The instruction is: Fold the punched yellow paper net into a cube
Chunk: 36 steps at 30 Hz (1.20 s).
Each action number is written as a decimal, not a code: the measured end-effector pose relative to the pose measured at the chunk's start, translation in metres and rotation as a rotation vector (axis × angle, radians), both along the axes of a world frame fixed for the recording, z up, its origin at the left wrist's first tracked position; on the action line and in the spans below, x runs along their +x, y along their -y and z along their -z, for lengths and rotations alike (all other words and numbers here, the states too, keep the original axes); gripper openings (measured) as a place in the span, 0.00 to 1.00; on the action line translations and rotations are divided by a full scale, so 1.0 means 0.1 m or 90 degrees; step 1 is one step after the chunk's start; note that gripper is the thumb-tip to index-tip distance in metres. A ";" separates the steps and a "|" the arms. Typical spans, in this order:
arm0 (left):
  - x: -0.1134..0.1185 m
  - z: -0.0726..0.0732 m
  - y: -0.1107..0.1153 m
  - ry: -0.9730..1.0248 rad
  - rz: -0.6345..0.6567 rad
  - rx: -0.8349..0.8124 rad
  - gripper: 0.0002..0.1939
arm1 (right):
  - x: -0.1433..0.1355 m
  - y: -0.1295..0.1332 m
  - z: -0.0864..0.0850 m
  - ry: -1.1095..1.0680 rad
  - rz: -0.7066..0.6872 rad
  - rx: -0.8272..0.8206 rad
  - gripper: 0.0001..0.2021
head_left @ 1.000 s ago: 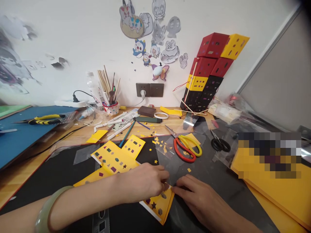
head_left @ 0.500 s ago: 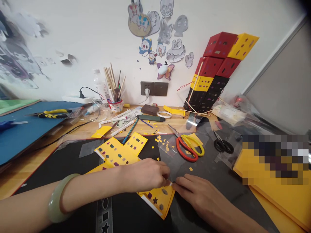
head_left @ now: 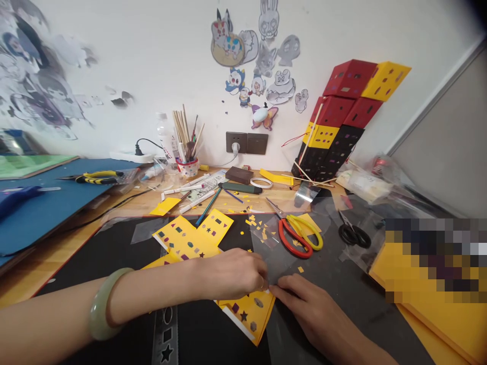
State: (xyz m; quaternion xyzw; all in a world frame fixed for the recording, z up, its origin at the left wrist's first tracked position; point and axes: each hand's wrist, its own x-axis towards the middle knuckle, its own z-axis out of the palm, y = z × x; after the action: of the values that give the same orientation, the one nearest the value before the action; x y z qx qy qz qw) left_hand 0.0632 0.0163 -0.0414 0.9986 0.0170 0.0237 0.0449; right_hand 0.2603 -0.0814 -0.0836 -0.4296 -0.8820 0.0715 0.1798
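A yellow card (head_left: 190, 235) with punched shapes, some backed in dark shiny colours, lies across the black mat in a folded-out cross form. White strips run along some of its edges. My left hand (head_left: 239, 274), a pale green bangle on its wrist, reaches over the card. Its fingers are curled in a pinch at the card's right corner, beside a small white bit; what they pinch is hidden. My right hand (head_left: 312, 309) holds that same corner from the right, index fingertip at the edge and thumb out of sight.
Red-and-yellow-handled scissors (head_left: 294, 235) and yellow scraps (head_left: 261, 225) lie beyond my hands; black scissors (head_left: 353, 235) sit further right. A clear stencil ruler (head_left: 166, 334) is under my left forearm. Stacked red, yellow and black boxes (head_left: 335, 121) lean at the back, a brush cup (head_left: 187, 166) left.
The view has shifted slightly, so the background sits lower and further right. Both hands stay at the card's corner, almost unmoved.
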 end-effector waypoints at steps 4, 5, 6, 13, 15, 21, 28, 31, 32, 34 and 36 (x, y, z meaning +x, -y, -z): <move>0.02 0.00 0.03 0.005 -0.021 0.003 0.06 | 0.01 0.00 0.00 -0.025 0.002 0.008 0.15; 0.02 0.00 0.04 0.007 -0.026 0.004 0.06 | 0.01 0.00 0.00 -0.029 0.002 0.012 0.15; 0.02 0.01 0.05 0.008 -0.029 0.006 0.06 | 0.01 0.01 -0.01 -0.031 0.003 0.016 0.14; 0.03 0.00 0.07 0.009 -0.037 0.005 0.05 | -0.01 0.02 -0.03 -0.008 0.011 0.042 0.14; 0.03 0.00 0.07 0.007 -0.039 0.002 0.06 | -0.01 0.01 -0.01 0.006 0.009 0.060 0.14; 0.03 0.00 0.06 0.011 -0.046 -0.019 0.08 | -0.02 0.01 -0.01 0.033 0.005 0.070 0.14; 0.04 0.05 0.04 0.029 -0.060 -0.082 0.05 | 0.00 0.03 -0.07 -0.051 0.010 0.026 0.14; 0.06 0.04 0.02 0.028 -0.061 -0.119 0.05 | 0.01 0.04 -0.08 -0.051 0.007 0.020 0.15; 0.07 0.04 0.01 0.026 -0.061 -0.129 0.05 | 0.01 0.04 -0.08 -0.049 0.007 0.017 0.16; 0.09 0.02 0.00 0.021 -0.065 -0.145 0.06 | 0.01 0.05 -0.08 -0.046 0.007 0.012 0.16; 0.10 0.02 0.00 0.017 -0.069 -0.156 0.06 | 0.01 0.05 -0.09 -0.045 0.011 0.011 0.16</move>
State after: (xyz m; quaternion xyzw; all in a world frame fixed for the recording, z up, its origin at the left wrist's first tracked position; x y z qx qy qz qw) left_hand 0.0729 0.0168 -0.0432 0.9828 0.0733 0.0374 0.1654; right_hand 0.2611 -0.0860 -0.0750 -0.4326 -0.8721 0.0773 0.2153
